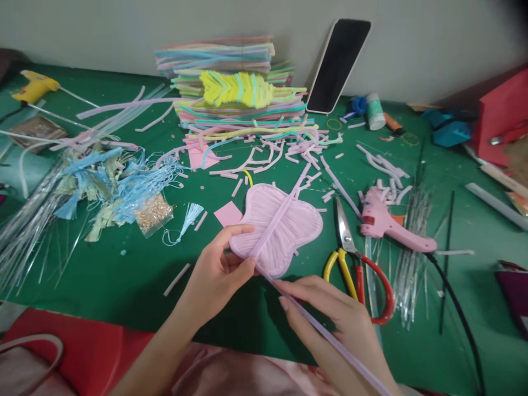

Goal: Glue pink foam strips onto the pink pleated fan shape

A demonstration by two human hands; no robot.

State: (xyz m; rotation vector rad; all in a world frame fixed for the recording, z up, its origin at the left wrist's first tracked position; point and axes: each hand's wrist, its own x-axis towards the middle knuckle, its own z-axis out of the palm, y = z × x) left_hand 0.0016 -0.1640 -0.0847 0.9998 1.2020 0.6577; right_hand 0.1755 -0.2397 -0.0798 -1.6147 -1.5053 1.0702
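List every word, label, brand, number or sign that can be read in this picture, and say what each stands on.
No text can be read anywhere in this view.
White-and-green container: any print is too small and blurred to read.
Pink hot glue gun: small blue marks, not legible.
Phone: dark screen, no text showing.
Lilac butterfly shape: no lettering seen.

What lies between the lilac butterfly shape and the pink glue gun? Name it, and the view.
The scissors lie between the butterfly shape and the glue gun, seen in the head view; a loose lilac stem slants down beyond their tip.
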